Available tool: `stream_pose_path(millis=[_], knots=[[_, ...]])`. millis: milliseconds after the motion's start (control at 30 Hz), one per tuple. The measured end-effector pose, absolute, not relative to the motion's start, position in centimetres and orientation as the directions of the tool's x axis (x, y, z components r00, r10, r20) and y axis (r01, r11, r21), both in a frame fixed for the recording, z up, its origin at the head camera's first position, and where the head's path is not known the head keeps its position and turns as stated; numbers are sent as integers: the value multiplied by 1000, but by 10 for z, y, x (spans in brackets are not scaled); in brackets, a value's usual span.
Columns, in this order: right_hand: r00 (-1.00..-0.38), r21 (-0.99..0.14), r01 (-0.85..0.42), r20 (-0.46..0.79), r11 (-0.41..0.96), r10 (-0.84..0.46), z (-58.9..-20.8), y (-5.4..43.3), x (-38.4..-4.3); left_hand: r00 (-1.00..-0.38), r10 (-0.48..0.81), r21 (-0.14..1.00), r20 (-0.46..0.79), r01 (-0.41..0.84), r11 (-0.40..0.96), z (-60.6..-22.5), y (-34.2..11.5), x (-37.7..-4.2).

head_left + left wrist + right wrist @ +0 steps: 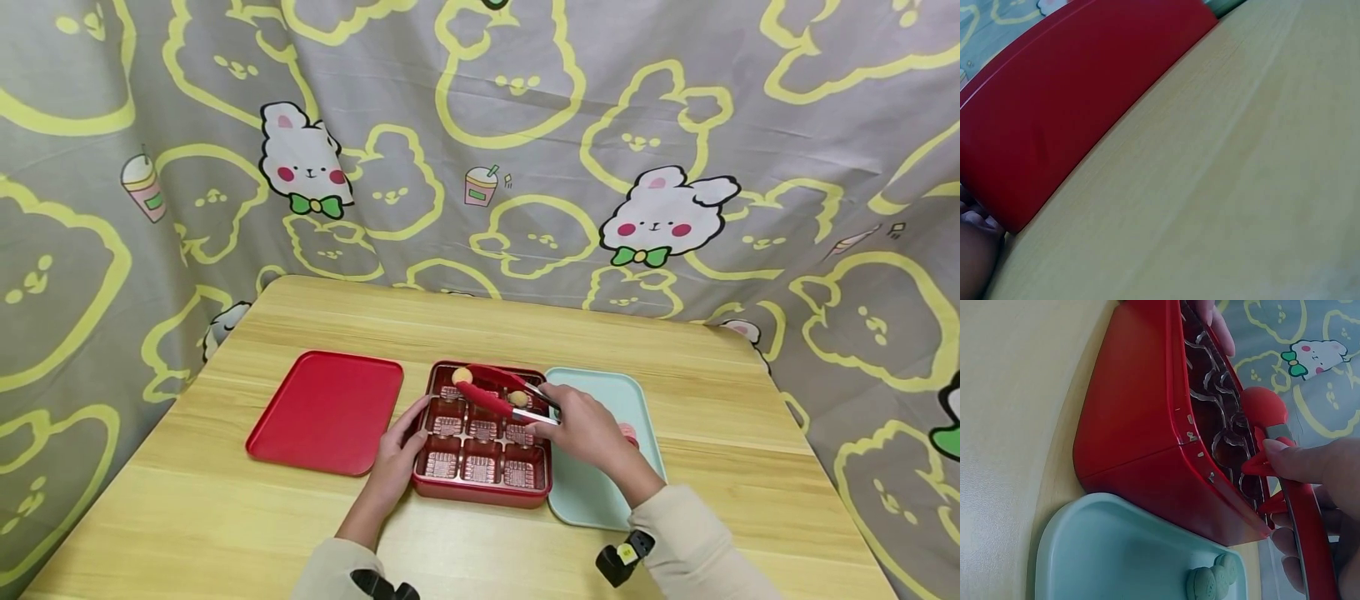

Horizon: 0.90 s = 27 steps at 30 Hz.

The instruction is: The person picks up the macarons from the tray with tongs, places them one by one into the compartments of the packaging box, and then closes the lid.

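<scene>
Two trays (330, 412), one tongs (497, 405), one box (480, 494)

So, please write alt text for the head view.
A right hand holds red tongs over a divided red box, a round yellowish piece at their tips. The left hand touches the box; a mint tray is at right.

Grey cartoon-print curtain (442, 150) behind a table (472, 542), apparently wooden

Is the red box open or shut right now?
Open: the red box has no cover on; its compartments show plainly from above, beneath the tongs.
</scene>
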State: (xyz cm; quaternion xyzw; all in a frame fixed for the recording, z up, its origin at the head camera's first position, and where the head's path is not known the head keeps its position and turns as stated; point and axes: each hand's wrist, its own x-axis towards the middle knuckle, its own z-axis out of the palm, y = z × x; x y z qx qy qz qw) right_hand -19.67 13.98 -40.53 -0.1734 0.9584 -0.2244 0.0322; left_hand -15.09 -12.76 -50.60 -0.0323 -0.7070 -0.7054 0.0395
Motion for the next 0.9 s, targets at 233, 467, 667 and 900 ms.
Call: stream_pose_path(millis=[233,467,667,900], knots=[[-943,-430,-305,10,850,-333,-406,139,-196,-995,-5,995,100,100,-13,-508,-127,-152],[-943,-443,-303,15,844,-331,-404,143,-195,-996,-5,996,90,90,-14,-508,-127,-151],[-942,-451,-306,19,839,-334,-401,150,-198,-996,-9,996,92,93,-10,-507,-127,-151],[-945,-441,-301,21,845,-326,-396,162,-199,-995,-15,996,94,94,-1,-507,-127,-151]])
